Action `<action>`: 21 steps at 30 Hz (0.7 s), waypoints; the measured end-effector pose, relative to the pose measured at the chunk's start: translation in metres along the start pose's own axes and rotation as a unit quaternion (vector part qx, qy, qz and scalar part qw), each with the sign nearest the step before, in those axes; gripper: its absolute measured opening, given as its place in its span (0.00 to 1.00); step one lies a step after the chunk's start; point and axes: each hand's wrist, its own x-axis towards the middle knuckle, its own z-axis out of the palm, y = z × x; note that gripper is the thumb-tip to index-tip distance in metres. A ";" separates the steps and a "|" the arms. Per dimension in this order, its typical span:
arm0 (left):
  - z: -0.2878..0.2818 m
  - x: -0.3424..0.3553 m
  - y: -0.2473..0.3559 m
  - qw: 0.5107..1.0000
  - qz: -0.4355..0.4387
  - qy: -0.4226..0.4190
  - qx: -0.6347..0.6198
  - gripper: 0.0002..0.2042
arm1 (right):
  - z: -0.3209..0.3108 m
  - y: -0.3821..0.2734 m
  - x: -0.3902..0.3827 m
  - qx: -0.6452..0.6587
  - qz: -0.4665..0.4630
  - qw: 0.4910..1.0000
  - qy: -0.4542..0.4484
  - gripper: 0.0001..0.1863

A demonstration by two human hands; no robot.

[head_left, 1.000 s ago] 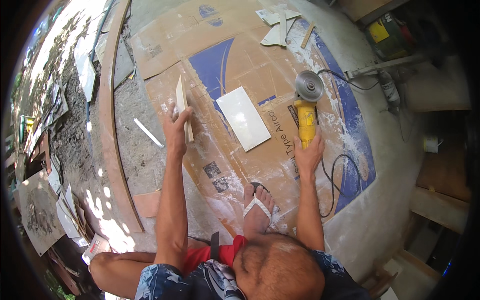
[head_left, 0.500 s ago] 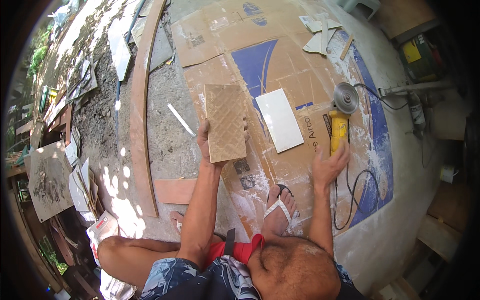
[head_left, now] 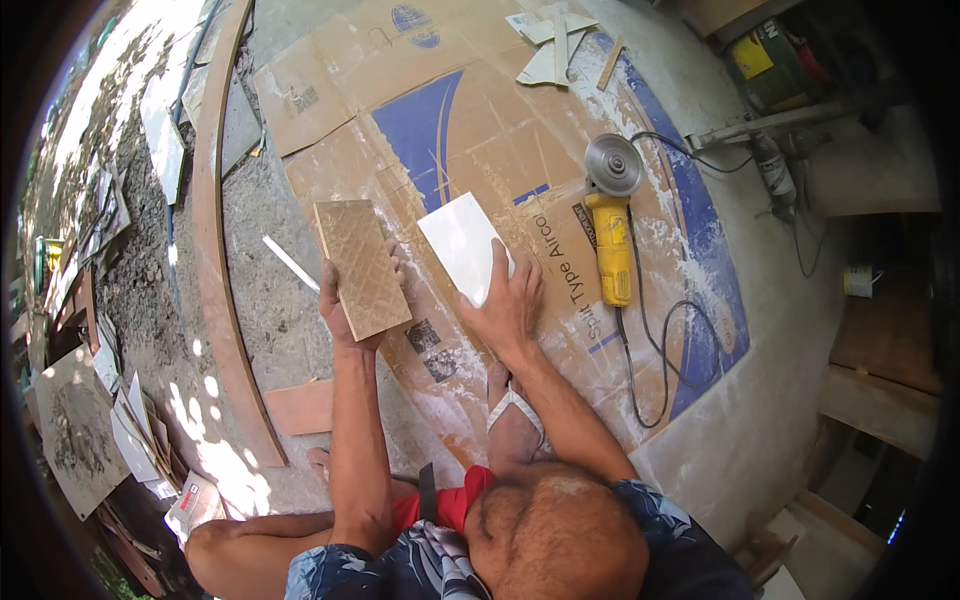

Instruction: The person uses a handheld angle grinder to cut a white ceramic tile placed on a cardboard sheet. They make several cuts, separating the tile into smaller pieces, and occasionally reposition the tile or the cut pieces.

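Note:
My left hand (head_left: pixel 345 312) grips a brown rectangular tile (head_left: pixel 362 262) by its lower part, its cross-ridged face up, thumb on the left edge and fingertips at the right. Beside it, a smaller white tile (head_left: pixel 462 240) is over the cardboard sheet (head_left: pixel 500 330). Around the near end of that white tile my right hand (head_left: pixel 510 300) is closed, with fingers along the right edge and the thumb at the near left corner. Whether the white tile is lifted I cannot tell. A yellow angle grinder (head_left: pixel 611 245) with a grey disc lies to the right, touched by neither hand.
White offcuts (head_left: pixel 552 48) and a small wooden strip (head_left: pixel 609 63) lie at the far end. The grinder's black cord (head_left: pixel 668 345) loops on the right. A long board (head_left: pixel 212 220), a thin white strip (head_left: pixel 290 263) and a reddish plank (head_left: pixel 300 407) are left of the cardboard.
My right hand has left the grinder's body and moved left to take hold of the white tile. My left hand still holds the brown tile. The whole view has shifted.

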 end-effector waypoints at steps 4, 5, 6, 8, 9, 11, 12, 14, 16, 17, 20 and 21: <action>0.002 -0.001 0.013 0.999 0.022 0.035 0.013 0.45 | -0.003 0.023 -0.052 -0.024 0.024 0.995 0.095 0.55; 0.004 0.000 0.015 0.999 0.027 0.044 0.008 0.45 | -0.001 0.038 -0.052 -0.041 0.056 0.991 0.111 0.54; 0.003 0.000 0.016 0.999 0.025 0.041 0.006 0.45 | 0.001 0.049 -0.049 -0.057 0.091 0.986 0.127 0.53; 0.001 0.001 0.021 0.999 0.026 0.034 0.003 0.45 | 0.003 0.053 -0.035 -0.086 0.139 0.978 0.130 0.51; 0.000 0.000 0.023 0.999 0.022 0.026 0.001 0.45 | 0.006 0.053 -0.024 -0.100 0.154 0.976 0.118 0.50; 0.000 -0.003 0.020 1.000 0.015 0.012 -0.008 0.45 | 0.010 0.047 0.000 -0.110 0.164 0.976 0.092 0.48; 0.001 -0.003 0.019 1.000 0.015 0.007 -0.014 0.45 | 0.017 0.035 0.014 -0.103 0.161 0.978 0.079 0.48; 0.003 -0.004 0.018 1.000 0.012 -0.005 -0.027 0.45 | 0.037 0.015 0.036 -0.111 0.088 0.988 0.062 0.48; 0.004 -0.006 0.020 0.999 0.021 -0.010 -0.035 0.44 | 0.053 -0.010 0.044 -0.105 -0.046 0.993 0.033 0.48; 0.004 -0.009 0.023 0.999 0.029 -0.010 -0.039 0.44 | 0.057 -0.027 0.043 -0.083 -0.108 0.991 0.005 0.49; 0.017 -0.013 0.039 0.998 0.034 -0.005 -0.046 0.44 | 0.055 -0.060 0.027 -0.006 -0.136 0.991 -0.012 0.53; 0.023 -0.015 0.043 0.998 0.046 -0.016 -0.038 0.44 | 0.049 -0.064 0.022 0.025 -0.116 0.993 -0.008 0.55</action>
